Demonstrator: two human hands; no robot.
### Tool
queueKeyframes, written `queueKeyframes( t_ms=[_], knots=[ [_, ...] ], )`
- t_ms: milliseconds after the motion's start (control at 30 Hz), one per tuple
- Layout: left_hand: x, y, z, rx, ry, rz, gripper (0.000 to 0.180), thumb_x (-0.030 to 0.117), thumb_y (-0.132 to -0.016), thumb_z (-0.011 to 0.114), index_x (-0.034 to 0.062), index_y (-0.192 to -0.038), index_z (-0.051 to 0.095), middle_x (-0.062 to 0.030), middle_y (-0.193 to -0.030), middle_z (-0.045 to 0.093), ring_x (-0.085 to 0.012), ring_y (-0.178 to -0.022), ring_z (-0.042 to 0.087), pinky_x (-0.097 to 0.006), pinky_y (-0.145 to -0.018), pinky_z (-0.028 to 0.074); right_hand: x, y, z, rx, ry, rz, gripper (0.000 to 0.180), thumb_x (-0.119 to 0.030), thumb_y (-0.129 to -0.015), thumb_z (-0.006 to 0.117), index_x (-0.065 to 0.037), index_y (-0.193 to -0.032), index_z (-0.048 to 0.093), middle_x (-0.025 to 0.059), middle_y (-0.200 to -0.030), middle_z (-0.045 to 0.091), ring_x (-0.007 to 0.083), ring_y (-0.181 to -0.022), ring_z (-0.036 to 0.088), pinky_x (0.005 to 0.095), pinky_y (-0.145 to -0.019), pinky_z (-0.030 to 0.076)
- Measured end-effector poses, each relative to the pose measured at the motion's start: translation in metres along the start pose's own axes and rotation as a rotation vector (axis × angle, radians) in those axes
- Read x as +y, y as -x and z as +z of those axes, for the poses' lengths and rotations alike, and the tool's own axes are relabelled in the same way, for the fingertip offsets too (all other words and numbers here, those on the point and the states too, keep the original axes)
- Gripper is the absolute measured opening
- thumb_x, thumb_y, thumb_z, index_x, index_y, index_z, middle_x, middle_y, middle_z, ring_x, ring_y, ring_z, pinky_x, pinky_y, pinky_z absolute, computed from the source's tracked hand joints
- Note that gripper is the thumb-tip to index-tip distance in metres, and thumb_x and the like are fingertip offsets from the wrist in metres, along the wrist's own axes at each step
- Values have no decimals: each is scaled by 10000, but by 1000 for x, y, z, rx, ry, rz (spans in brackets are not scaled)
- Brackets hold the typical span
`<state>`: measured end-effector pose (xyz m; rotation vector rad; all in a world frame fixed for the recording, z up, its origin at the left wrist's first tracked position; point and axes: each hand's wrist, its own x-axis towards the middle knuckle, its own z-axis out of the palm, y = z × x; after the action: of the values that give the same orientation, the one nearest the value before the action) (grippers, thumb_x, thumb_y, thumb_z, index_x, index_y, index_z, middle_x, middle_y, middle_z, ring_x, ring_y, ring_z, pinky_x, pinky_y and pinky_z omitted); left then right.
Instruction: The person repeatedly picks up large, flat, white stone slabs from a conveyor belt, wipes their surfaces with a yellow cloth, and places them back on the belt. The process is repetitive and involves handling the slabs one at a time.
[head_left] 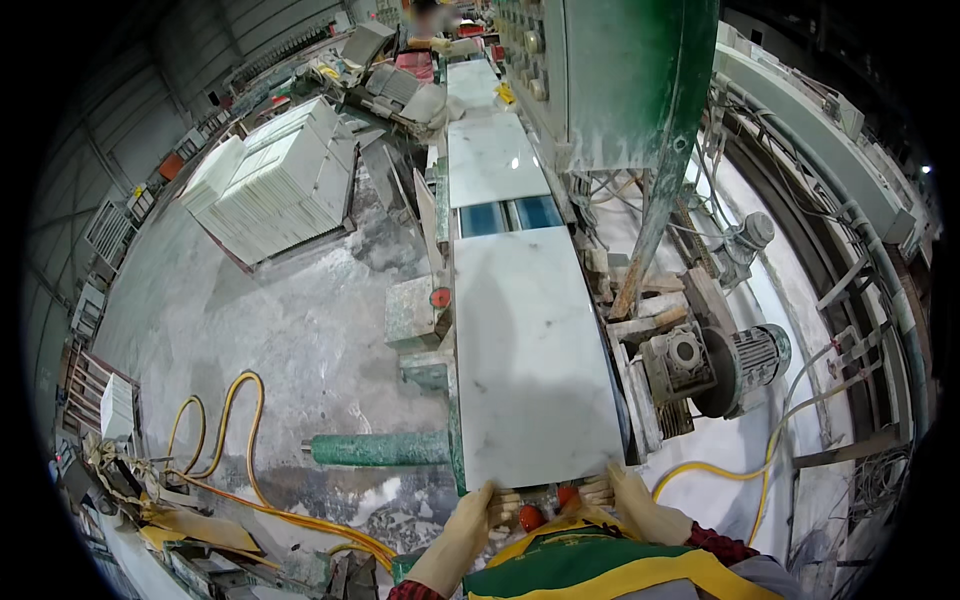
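Note:
A white marble slab [530, 360] with faint grey veins lies flat on the conveyor, its short near edge toward me. At the near left corner my left hand [478, 515] is closed, thumb by the edge and fingers curled beneath it. My right hand [625, 497] grips the near right corner in much the same way. Both hands look covered by pale gloves. Between them, just below the edge, shows a round red knob [531, 517]. Farther along the belt lies another white slab [495, 160], with a gap of blue conveyor belt [510, 215] between the two.
Left of the line stands a stack of white slabs [285, 165]. A green roller [380, 449] juts out leftward, below a box with a red button [440, 297]. At right are a motor [755, 365] and a green-and-white cabinet [625, 90]. Yellow hose [255, 420] crosses the floor.

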<state>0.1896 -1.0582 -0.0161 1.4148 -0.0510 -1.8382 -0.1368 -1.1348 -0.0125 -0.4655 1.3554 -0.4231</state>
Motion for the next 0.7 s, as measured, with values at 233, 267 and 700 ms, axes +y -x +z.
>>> queueKeyframes(
  t_ms=[233, 267, 700],
  knots=[
    [19, -26, 18, 61, 15, 123, 416, 318, -1194, 596, -85, -1234, 690, -192, -1120, 811, -204, -828, 717, -307, -699, 608, -10, -38, 17, 213, 76, -108, 653, -519, -1209, 475, 78, -1191, 739, 231, -1053, 848, 249, -738, 734, 390, -731, 629],
    [26, -31, 20, 29, -7, 150, 415, 309, -1191, 599, -94, -1241, 688, -196, -1123, 811, -211, -841, 721, -306, -704, 608, -20, -45, 16, 159, 11, -168, 622, -500, -1207, 492, 75, -1183, 727, 222, -1031, 846, 242, -726, 727, 373, -709, 620],
    [104, -87, 50, 44, 56, 258, 413, 264, -1199, 559, -117, -1176, 716, -184, -1086, 806, -199, -844, 728, -281, -759, 622, -110, -102, 22, -46, -143, -264, 284, -210, -1149, 580, 49, -1159, 695, 246, -1056, 825, 224, -743, 747, 281, -646, 608]
  ],
)
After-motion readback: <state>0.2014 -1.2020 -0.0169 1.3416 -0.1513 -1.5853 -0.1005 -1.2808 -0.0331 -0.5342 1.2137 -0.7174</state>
